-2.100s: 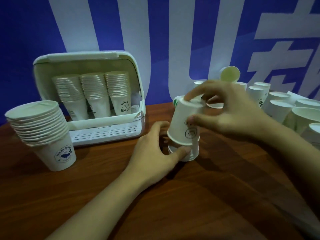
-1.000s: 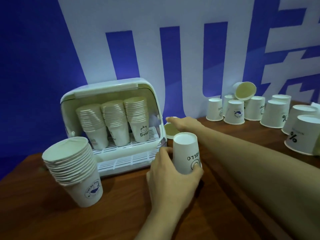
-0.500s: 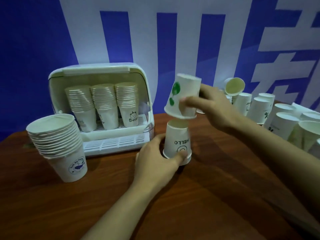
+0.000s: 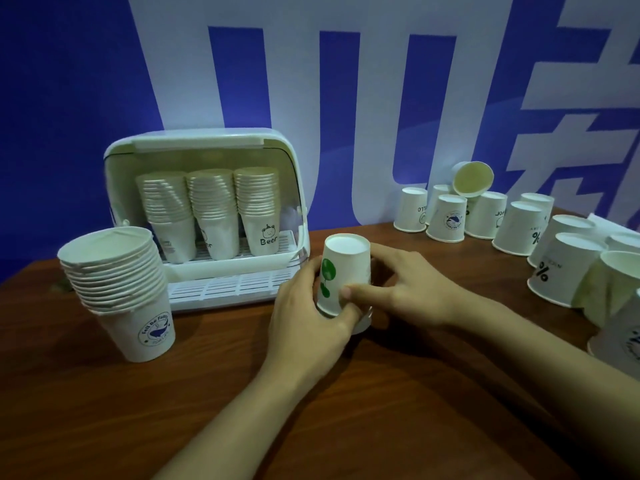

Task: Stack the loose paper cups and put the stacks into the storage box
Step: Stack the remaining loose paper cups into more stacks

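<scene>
A short upside-down stack of paper cups point(image 4: 343, 271), topped by a cup with green dots, stands on the wooden table point(image 4: 311, 410) in the middle. My left hand point(image 4: 311, 320) grips the base of the stack from the left. My right hand point(image 4: 412, 285) holds the top cup from the right, thumb across its front. The white storage box point(image 4: 207, 147) stands open behind, with three upright stacks point(image 4: 214, 209) inside. A tall upright stack point(image 4: 121, 292) with a whale logo stands at the left.
Several loose upside-down cups point(image 4: 512, 226) crowd the right side of the table, one lying tilted on top point(image 4: 472, 178). A blue and white banner wall rises behind the table. The box's slatted tray point(image 4: 225, 289) juts forward.
My right hand has lowered the green-dotted cup onto the HELLO cup, which is now covered. My left hand stays at the stack's base.
</scene>
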Motion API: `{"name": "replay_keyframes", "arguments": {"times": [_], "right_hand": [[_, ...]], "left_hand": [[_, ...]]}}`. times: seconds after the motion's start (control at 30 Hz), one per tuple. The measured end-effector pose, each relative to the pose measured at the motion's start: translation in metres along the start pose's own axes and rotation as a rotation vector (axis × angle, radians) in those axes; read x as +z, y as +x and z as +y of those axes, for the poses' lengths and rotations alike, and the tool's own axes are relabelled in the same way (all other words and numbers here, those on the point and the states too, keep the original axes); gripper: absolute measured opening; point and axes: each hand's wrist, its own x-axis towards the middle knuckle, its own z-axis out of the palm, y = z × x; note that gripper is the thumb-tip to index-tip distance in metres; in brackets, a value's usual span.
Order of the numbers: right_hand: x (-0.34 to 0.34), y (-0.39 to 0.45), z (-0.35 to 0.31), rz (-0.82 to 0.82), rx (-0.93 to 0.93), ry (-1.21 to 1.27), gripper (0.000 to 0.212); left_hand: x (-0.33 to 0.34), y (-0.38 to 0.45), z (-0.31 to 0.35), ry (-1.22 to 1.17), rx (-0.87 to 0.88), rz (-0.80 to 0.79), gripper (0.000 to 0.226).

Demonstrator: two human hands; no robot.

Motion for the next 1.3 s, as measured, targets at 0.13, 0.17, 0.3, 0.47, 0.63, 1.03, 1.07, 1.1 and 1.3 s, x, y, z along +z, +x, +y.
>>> {"name": "replay_keyframes", "arguments": {"times": [0.13,0.17,0.3,0.47,0.63,1.03,1.07,1.1,1.3], "right_hand": [[0.009,-0.004,0.016,0.007,-0.003,0.197,0.038],[0.009,-0.002,0.024,0.077,0.013,0.266,0.038],[0.002,0.022,0.062,0.472,0.15,0.009,0.029],[-0.026,0.054,0.111,0.562,0.228,-0.623,0.069],[-0.041,0.065,0.136,0.52,0.499,-0.566,0.1],[-0.046,0.063,0.14,0.826,0.313,-0.577,0.014],[-0.046,0.063,0.14,0.817,0.267,-0.548,0.012],[-0.047,0.063,0.14,0.817,0.213,-0.518,0.01],[-0.053,0.072,0.08,0.861,-0.074,-0.126,0.03]], "left_hand": [[0.001,0.004,-0.006,0.05,-0.01,0.007,0.066],[0.002,0.004,-0.007,0.067,-0.009,0.006,0.069],[0.003,0.003,-0.007,0.061,-0.012,-0.016,0.072],[0.004,0.006,-0.011,-0.007,-0.029,0.005,0.063],[0.006,0.008,-0.016,-0.015,-0.02,0.017,0.062],[0.007,0.008,-0.015,-0.035,-0.014,0.01,0.069],[0.007,0.008,-0.015,-0.033,-0.01,0.014,0.075],[0.007,0.008,-0.014,-0.03,-0.008,0.015,0.079],[0.007,0.008,-0.014,0.007,-0.026,-0.005,0.08]]}}
